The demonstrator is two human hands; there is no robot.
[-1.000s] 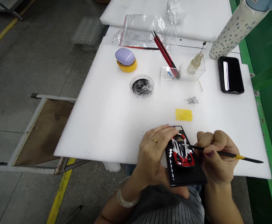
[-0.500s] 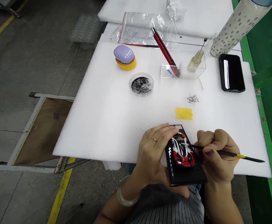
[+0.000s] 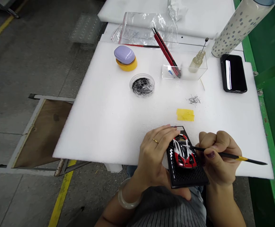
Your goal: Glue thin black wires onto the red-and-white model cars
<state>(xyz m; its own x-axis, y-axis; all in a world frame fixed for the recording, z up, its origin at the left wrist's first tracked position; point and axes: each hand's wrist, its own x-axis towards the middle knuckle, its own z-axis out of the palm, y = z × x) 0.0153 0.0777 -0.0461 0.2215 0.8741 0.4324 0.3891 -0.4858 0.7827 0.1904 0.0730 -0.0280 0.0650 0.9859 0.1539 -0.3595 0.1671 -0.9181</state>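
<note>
A small red, white and black model car (image 3: 186, 159) sits on a black textured display base (image 3: 186, 181). My left hand (image 3: 152, 153) is closed around the base, fingers over its far left side near the car and thumb beneath its near edge. In my right hand (image 3: 219, 157) a thin paintbrush (image 3: 232, 155), black with a yellow band, is pinched between thumb and fingers. Its slim pale end reaches over the middle of the car's top; whether it touches is too small to tell. Beyond the car lies a piece of yellow tape (image 3: 185, 114).
On the white foam sheet (image 3: 99, 126) are a round dish of black slivers (image 3: 142, 85), a loose pile of them (image 3: 194, 100), a purple-and-yellow case (image 3: 125, 58), a clear box (image 3: 184, 74) with a red cutter (image 3: 167, 53) and small bottle (image 3: 196, 62), a black phone-like device (image 3: 233, 74) and a dotted bottle (image 3: 241, 26).
The view has shifted very slightly. Both hands, the model car and the paintbrush hold almost the same position.
</note>
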